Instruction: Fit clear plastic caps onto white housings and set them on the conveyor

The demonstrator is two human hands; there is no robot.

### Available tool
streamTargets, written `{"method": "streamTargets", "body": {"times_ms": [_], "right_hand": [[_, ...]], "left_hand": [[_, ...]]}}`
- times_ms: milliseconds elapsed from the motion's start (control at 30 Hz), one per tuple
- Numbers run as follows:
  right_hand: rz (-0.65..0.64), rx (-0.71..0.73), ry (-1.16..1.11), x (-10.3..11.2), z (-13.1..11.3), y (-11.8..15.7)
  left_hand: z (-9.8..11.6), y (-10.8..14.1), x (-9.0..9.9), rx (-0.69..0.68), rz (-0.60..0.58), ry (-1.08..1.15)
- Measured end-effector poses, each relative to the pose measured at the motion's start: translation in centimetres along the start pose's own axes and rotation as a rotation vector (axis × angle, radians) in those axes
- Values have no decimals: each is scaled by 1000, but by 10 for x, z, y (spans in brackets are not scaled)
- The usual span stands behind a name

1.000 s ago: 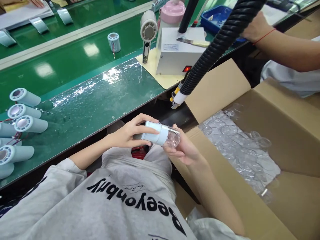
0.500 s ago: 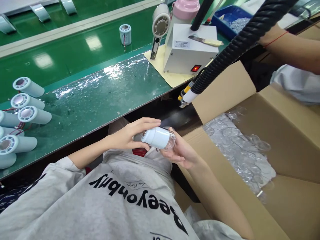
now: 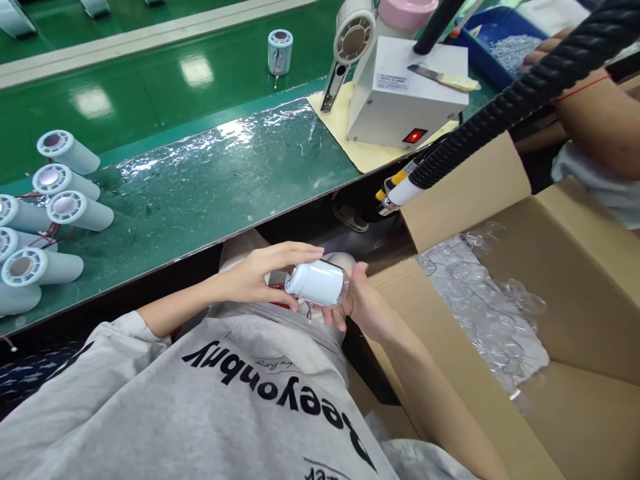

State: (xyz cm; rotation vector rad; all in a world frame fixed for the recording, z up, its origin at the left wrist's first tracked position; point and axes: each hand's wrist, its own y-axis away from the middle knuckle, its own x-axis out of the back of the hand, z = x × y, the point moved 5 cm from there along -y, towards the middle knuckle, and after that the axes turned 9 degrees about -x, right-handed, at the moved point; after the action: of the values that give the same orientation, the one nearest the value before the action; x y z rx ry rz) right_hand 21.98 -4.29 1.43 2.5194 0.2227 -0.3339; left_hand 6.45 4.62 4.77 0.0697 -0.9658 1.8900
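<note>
Between the thumb and fingers of my left hand (image 3: 273,270) a light blue cylinder (image 3: 320,281) lies on its side, thin red and dark wires hanging from its near end. A clear plastic cup (image 3: 345,288) is fitted over its right end. My right hand (image 3: 367,303) is at that end, palm toward the cup, thumb raised and fingers apart; whether the palm touches it I cannot tell. Several like cylinders (image 3: 83,211) with slotted white end rings and wires lie on the green bench at the left. Another cylinder (image 3: 279,53) stands upright farther back.
A white box (image 3: 407,87) with a lit red switch and a knife (image 3: 445,78) on top stands on the bench (image 3: 215,187). A black ribbed hose (image 3: 500,127) crosses the right side. Below it, a cardboard box (image 3: 590,293) holds clear plastic cups. Another person's arm (image 3: 595,100) reaches near a blue tray (image 3: 470,50).
My right hand has loosened from around the clear cup, its thumb now stretched up. The cup sits farther over the cylinder. The camera view has shifted slightly.
</note>
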Motion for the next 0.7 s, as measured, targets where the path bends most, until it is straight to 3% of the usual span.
{"method": "streamTargets", "body": {"times_ms": [67,133,267,367,433,533,700], "right_hand": [[136,273,136,3,-9,9],[195,450,326,-1,-14,18],[252,603,573,-10,-13,25],[377,730,481,-6,-13,26],[449,740,252,0,-11,21],[504,704,-63,3,-9,5],[473,566,-157,-21,-8,-30]], "left_hand": [[2,4,2,16,20,17],[4,9,3,43,48,61],[7,23,6,107,140,165],[13,40,17,119,308,98],[21,53,28,119,427,-5],[38,70,39,109,515,-212],[74,86,50,53,581,-539]]}}
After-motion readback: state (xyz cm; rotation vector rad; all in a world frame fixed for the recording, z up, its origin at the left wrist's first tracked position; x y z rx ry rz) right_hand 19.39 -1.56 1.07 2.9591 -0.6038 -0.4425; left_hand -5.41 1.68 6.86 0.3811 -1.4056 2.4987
